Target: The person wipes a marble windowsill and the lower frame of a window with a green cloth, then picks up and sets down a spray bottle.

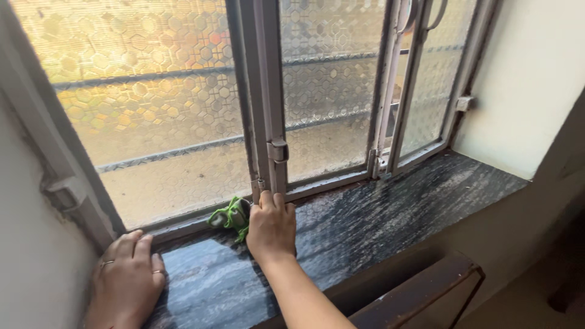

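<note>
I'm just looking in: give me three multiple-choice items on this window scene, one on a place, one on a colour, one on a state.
1. Where does the left hand rest?
A. on the dark stone sill by the left wall
B. on the window handle
C. on the wooden piece below the sill

2. What colour is the cloth under the right hand?
A. red
B. green
C. white

3. How does the narrow right-hand window pane stand?
A. removed
B. shattered
C. slightly ajar

Answers:
1 A, its palm lies flat on the sill's left end.
2 B, bright green folds show beside the fingers at the frame's foot.
3 C, a gap shows between it and the neighbouring frame.
</note>
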